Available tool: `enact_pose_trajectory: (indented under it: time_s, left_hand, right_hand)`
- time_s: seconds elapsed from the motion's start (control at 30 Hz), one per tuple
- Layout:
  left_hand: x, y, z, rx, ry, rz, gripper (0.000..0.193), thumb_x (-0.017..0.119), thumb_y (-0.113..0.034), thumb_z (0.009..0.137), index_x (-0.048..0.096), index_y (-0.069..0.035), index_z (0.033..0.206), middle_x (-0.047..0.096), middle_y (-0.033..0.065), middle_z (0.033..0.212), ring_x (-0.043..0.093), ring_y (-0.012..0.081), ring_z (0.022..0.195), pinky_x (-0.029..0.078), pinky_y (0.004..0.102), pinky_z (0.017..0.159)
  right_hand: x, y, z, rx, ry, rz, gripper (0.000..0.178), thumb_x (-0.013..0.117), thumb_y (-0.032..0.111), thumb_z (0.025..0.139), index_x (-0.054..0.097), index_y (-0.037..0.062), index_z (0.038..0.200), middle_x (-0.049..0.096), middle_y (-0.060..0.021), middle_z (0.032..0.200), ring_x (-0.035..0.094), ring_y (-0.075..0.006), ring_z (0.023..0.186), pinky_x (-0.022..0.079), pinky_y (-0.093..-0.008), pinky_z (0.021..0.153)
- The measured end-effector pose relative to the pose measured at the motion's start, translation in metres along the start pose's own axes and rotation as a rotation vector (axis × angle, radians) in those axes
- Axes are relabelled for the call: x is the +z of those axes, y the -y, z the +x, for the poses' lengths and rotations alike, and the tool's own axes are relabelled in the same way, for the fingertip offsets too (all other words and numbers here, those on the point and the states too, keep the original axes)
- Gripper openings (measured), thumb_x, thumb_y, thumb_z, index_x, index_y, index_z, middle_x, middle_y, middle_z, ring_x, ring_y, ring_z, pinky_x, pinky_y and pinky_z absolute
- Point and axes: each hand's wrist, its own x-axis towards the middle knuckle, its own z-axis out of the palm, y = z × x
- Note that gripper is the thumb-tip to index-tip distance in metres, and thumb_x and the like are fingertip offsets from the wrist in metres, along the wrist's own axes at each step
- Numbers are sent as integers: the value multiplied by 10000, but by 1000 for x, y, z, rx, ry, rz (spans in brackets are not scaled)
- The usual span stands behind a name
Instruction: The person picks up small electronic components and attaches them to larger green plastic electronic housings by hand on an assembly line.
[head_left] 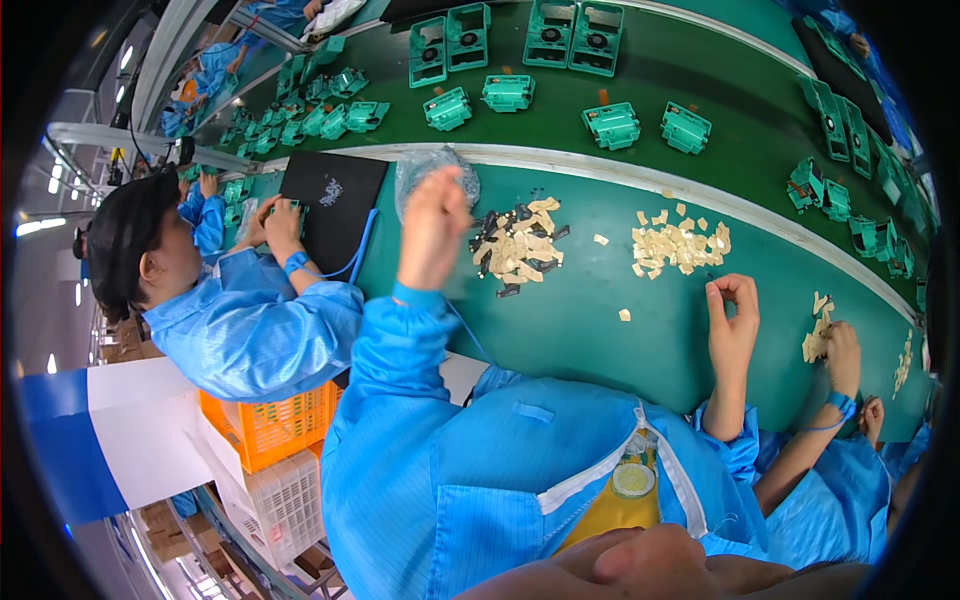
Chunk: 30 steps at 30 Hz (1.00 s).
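Left hand (432, 222) raised, fingers bunched together over clear plastic bag (437, 170), beside mixed pile of beige and black small parts (520, 246) on green workbench (590, 330). Right hand (732, 322) pinches fingertips together below beige pile (680, 245); held item too small to tell.

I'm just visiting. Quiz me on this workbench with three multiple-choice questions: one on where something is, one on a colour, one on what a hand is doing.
1. The clear bag lies
A. by the left hand
B. by the right hand
C. in a crate

2. The mat in front of the co-worker is
A. white
B. black
C. orange

3. The right hand is
A. flat on the table
B. gripping a green part
C. raised, with its fingertips pinched together

Answers:
1 A: the left hand is reaching right over the bag.
2 B: the mat is a dark square on the green table.
3 C: thumb and fingers meet above the table; whatever is between them is too small to see.
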Motion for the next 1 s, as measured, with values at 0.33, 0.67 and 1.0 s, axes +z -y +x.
enact_pose_trajectory:
  time_s: [0.33, 0.67, 1.0]
  left_hand:
    - [-74, 28, 96, 874, 118, 1871, 359, 388, -193, 1052, 533, 9, 1312, 664, 233, 1005, 585, 439, 914, 461, 515, 802]
    - [-30, 20, 52, 341, -399, 1515, 312, 445, -245, 1032, 595, 25, 1071, 643, 255, 1012, 605, 449, 1012, 489, 531, 825]
    - [-49, 8, 52, 454, -291, 1486, 244, 490, -74, 959, 576, -29, 1183, 625, 236, 1192, 632, 465, 984, 532, 505, 813]
  right_hand:
    - [-3, -4, 5, -24, -2, 28, 70, 666, 15, 864, 610, -7, 900, 604, -112, 952, 581, -246, 890, 481, -333, 816]
    - [-4, 16, 31, -188, 143, -164, 108, 694, 42, 838, 612, 1, 894, 607, -125, 972, 568, -316, 951, 468, -384, 846]
    - [82, 43, 18, -472, 481, -90, 116, 717, 60, 795, 644, 27, 880, 575, -118, 967, 554, -327, 986, 474, -420, 878]
